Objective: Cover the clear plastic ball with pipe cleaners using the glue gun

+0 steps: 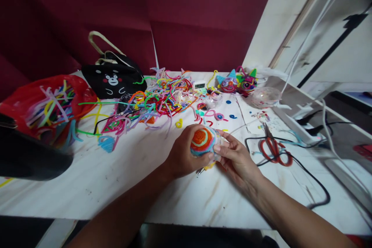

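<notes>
Far off to the left of my left hand, a red plastic bag (17, 102) is lying open with loose pipe cleaners spilling out of it. A dark blurred shape (29, 157) is sitting just in front of the bag, and I cannot tell what it is. Beyond my hands and to their left, a black tote bag (112, 81) with a bear face is leaning against the dark red wall. Between that bag and my hands, a tangled pile of pipe cleaners (158, 100) is sprawling over the white table (101, 180). A small digital timer (199, 85) is standing at the pile's right edge, straight beyond my hands.

My left hand (183, 157) is cupping the wrapped ball (203, 141) from its left side, fingers curled around it. The ball, wound in orange, green, blue and white spirals, is sitting between my two hands, just above the table. My right hand (236, 159) is gripping it from the right, with the thumb pressing across the front.

Beyond my right hand, two pipe-cleaner cat faces (238, 82) are standing side by side near the wall. A clear plastic ball (266, 97) is resting just to their right. To the right of my right hand, red-handled scissors (274, 150) are lying flat, near it but not touching it. A black cable (308, 172) is looping around them and trailing off to the right.
</notes>
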A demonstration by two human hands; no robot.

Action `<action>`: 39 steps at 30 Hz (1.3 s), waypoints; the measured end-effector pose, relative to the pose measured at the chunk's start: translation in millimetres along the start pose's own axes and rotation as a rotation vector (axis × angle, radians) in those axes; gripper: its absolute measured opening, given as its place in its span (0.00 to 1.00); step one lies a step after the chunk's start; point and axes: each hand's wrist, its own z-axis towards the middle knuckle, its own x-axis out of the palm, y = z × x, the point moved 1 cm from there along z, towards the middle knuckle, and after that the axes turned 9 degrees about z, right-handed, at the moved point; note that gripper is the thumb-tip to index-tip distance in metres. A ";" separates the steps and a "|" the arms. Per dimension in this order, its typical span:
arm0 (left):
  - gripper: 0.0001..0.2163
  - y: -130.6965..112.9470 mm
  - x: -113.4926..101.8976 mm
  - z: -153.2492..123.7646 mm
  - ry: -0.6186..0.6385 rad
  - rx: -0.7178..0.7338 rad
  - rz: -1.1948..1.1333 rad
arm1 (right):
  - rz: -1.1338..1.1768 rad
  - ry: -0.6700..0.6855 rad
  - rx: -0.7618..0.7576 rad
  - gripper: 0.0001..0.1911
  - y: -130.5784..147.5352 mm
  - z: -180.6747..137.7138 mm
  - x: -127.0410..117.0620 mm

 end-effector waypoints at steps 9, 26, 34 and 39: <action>0.27 -1.2 0.1 0.3 -0.021 -0.008 0.043 | -0.038 0.047 -0.004 0.37 -4.7 -2.5 0.1; 0.27 3.1 2.3 -0.3 0.012 -0.048 -0.052 | -0.050 0.000 -0.023 0.40 -2.8 -5.7 3.5; 0.26 3.3 1.3 0.3 0.097 -0.178 -0.120 | -0.053 0.046 -0.019 0.42 -3.5 -5.7 4.9; 0.26 3.9 -1.3 2.1 0.078 -0.213 -0.168 | -0.179 0.117 -0.045 0.35 0.4 -1.6 3.1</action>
